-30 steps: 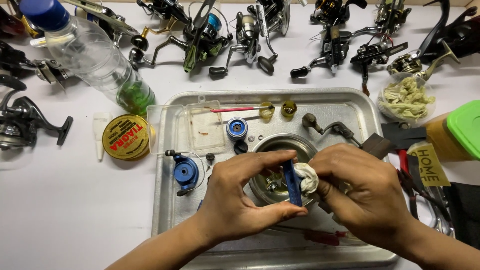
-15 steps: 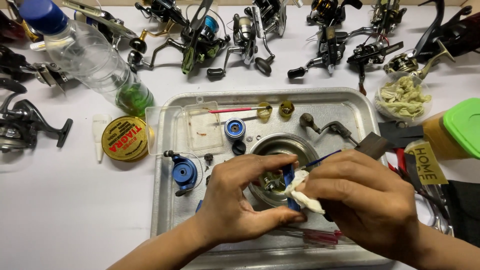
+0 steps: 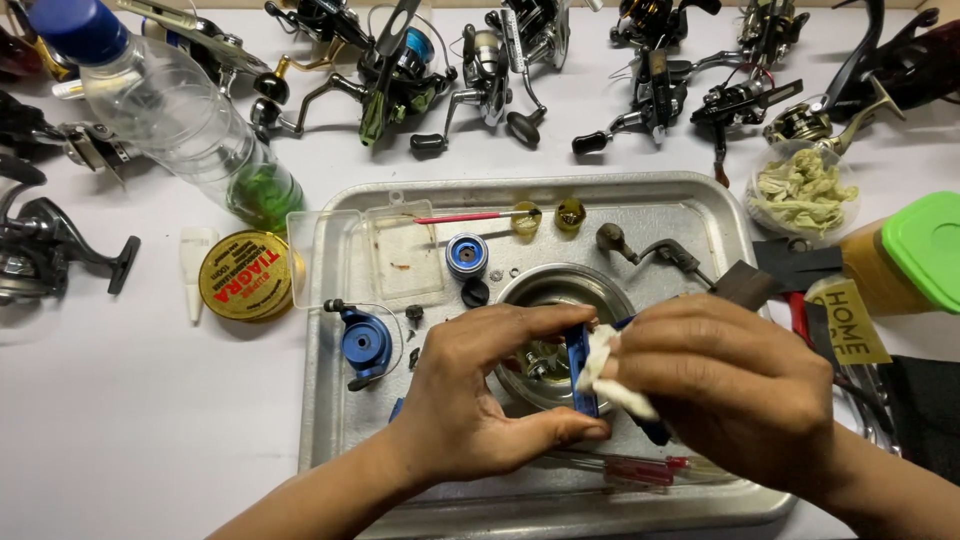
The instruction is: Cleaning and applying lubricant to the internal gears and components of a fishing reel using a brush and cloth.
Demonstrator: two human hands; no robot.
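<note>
My left hand [image 3: 480, 400] grips a blue reel body part [image 3: 578, 372] between thumb and fingers, above a small round metal bowl [image 3: 545, 290] on a metal tray [image 3: 660, 210]. My right hand [image 3: 725, 385] presses a white cloth wad [image 3: 605, 375] against that blue part. A blue reel rotor [image 3: 365, 342] lies on the tray to the left of my left hand. A blue spool [image 3: 467, 254] and a black knob [image 3: 475, 293] sit above the bowl. A red-handled tool [image 3: 640, 468] lies on the tray under my hands.
A plastic bottle [image 3: 170, 110] with green liquid and a yellow round tin [image 3: 243, 274] lie left of the tray. Several fishing reels [image 3: 480, 60] line the far edge. A bowl of used rags [image 3: 800, 190] and a green-lidded jar [image 3: 915, 250] stand at right.
My right hand has moved left over the blue part with the white cloth, covering more of it. My left hand has kept its grip.
</note>
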